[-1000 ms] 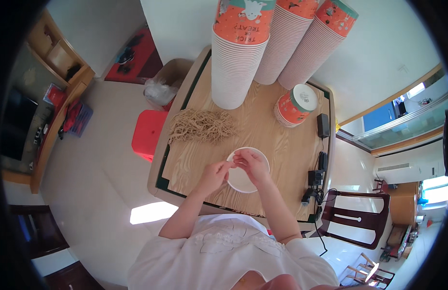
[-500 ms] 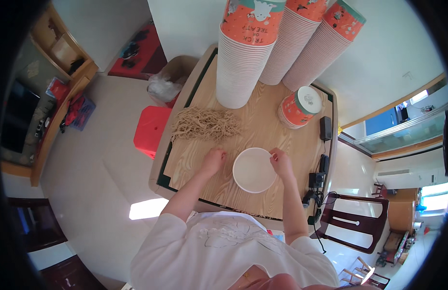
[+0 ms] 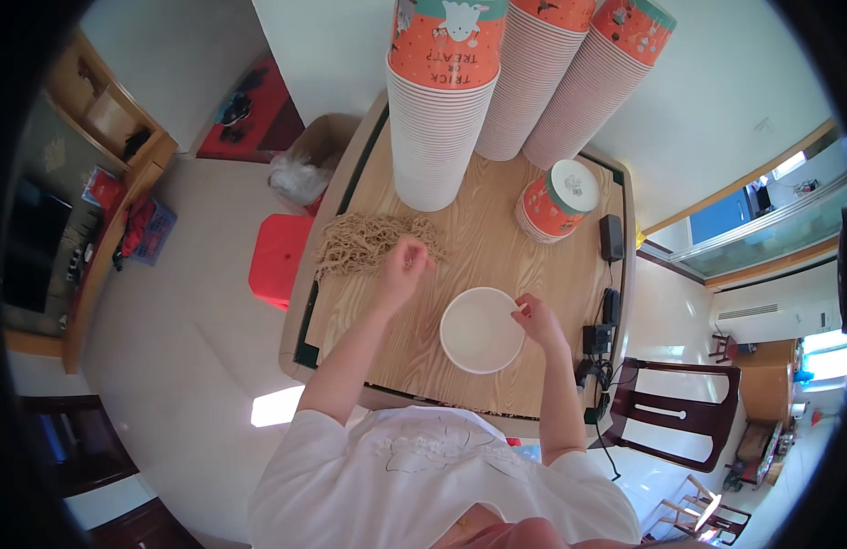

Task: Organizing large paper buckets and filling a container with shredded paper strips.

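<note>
My right hand (image 3: 539,323) pinches the right rim of a white, round paper bucket (image 3: 481,331), which stands on the wooden table with its opening up. My left hand (image 3: 406,265) is raised at the near right edge of a pile of tan cords (image 3: 373,242). Its fingers are curled together; whether a cord is between them is too small to tell. Tall nested stacks of paper buckets rise at the back: a near stack (image 3: 442,137), a middle stack (image 3: 530,87) and a right stack (image 3: 593,91). Upside down at the back right sits a short orange bucket stack (image 3: 552,209).
Black power adapters (image 3: 611,238) and tangled cables (image 3: 606,373) lie along the table's right edge. A dark wooden chair (image 3: 684,412) stands to the right. Left of the table are a red stool (image 3: 279,259) and a carton (image 3: 330,137) with a clear plastic bag.
My left hand has moved away from the bucket, up to the cord pile. The right hand stays at the bucket's rim. The whole view has shifted slightly.
</note>
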`<state>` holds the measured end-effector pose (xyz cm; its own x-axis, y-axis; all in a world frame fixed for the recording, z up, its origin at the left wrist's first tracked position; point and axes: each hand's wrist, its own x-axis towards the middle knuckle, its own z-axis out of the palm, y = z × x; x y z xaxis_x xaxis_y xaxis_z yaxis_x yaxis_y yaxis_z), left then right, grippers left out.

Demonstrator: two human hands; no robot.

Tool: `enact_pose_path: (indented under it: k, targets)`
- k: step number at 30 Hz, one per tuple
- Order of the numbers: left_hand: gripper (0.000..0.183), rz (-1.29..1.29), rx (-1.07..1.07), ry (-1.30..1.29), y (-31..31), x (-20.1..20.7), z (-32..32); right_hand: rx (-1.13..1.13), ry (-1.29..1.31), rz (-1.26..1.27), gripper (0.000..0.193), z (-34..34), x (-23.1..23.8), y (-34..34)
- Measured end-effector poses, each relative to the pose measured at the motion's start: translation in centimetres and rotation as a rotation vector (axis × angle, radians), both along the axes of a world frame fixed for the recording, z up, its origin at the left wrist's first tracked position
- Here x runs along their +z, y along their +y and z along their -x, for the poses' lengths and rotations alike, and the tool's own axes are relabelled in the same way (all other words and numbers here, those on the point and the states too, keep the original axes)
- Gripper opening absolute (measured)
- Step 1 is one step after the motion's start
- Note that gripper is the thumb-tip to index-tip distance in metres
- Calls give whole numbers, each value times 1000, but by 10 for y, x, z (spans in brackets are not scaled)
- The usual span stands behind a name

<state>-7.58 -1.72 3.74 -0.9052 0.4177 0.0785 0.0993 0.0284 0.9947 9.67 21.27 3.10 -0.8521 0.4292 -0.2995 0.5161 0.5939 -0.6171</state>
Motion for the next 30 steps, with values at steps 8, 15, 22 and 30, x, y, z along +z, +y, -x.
enact_pose_path:
  k: [8, 15, 22, 30]
  targets:
    - [5, -425, 191, 253, -52, 212, 5, 81, -202, 50, 31, 2, 8, -9]
    - [6, 46, -183, 96, -45, 177, -32, 73, 418, 409, 39, 17, 65, -45]
    - [9, 80, -298, -172, -39, 67, -84, 345, 229, 908, 34, 16, 62, -107]
    - [20, 168, -288, -382, -76, 51, -88, 394, 17, 509, 14, 7, 63, -91]
